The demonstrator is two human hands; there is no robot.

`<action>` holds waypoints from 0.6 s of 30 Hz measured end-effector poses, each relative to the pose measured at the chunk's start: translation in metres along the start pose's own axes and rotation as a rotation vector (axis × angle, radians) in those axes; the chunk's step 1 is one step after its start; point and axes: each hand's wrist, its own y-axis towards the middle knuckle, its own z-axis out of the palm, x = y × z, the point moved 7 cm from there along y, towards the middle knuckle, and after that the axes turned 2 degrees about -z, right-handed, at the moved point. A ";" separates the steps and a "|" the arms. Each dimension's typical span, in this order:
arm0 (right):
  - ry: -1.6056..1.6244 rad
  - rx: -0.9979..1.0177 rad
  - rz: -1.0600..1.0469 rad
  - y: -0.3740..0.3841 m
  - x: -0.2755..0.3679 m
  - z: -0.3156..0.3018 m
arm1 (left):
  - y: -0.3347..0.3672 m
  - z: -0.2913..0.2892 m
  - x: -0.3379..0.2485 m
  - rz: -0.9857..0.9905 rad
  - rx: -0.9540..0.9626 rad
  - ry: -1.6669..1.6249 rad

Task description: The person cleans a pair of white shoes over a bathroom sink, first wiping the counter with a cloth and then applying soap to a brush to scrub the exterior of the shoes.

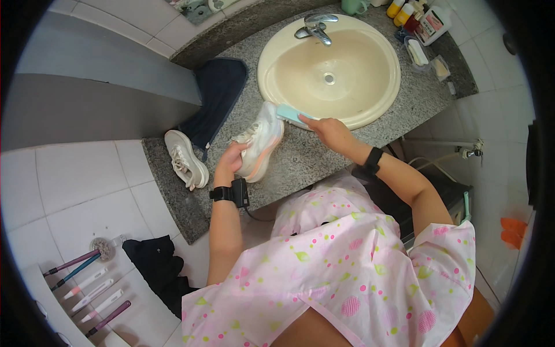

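Note:
My left hand [232, 157] is closed on a white sneaker [263, 139] with a peach-coloured sole edge, gripping it by the heel and opening. The sneaker is held over the granite counter, its toe close to the sink's rim. In my right hand [331, 133] is a light blue brush [291, 113], its bristles against the sneaker's toe. A second white sneaker [185, 161] with laces lies at the counter's left end, apart from both hands.
The cream oval sink [378, 110] has a chrome faucet [316, 29] at its back. A dark cloth [219, 87] lies on the granite counter [306, 165]. Bottles [430, 26] and a soap dish [417, 53] stand back right. Several toothbrushes [95, 295] hang at lower left.

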 end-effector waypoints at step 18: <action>0.033 -0.025 -0.025 0.030 0.000 -0.009 | 0.001 0.004 0.003 -0.028 -0.023 0.022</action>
